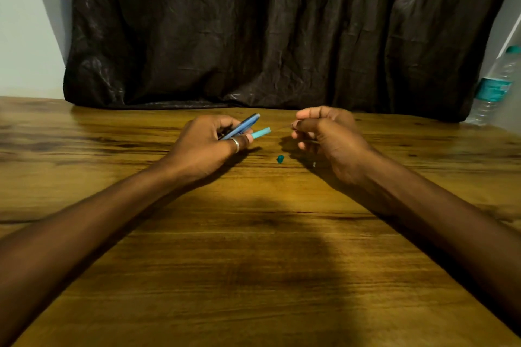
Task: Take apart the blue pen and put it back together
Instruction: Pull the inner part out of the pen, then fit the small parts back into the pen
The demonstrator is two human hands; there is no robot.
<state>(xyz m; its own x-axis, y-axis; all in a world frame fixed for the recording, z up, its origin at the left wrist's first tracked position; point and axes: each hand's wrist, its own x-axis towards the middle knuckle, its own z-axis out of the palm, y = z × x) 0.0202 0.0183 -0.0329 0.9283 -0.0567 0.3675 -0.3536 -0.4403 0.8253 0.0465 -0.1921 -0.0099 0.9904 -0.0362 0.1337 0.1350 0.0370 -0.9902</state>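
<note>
1. The left hand (210, 144) is closed around two blue pen parts, held just above the wooden worktop (253, 262).
2. The darker blue pen piece (244, 125) lies between thumb and fingers; its long axis runs from lower left to upper right, with the free end pointing up and right, toward the dark cloth (267, 31) at the back.
3. The lighter blue tube (261, 132) sticks out from under the ring finger, just beside the darker piece and nearly parallel to it; its open end points right, toward the other hand.
4. A silver ring (235, 144) sits on a finger of the left hand.
5. The right hand (324, 132) is raised off the worktop with its fingers curled in and thumb pinched to fingertips; whether it grips something thin cannot be told.
6. A small teal pen piece (280, 159) lies on the worktop between the two hands, touching neither.
7. A clear water bottle (493, 87) stands at the far right edge.
</note>
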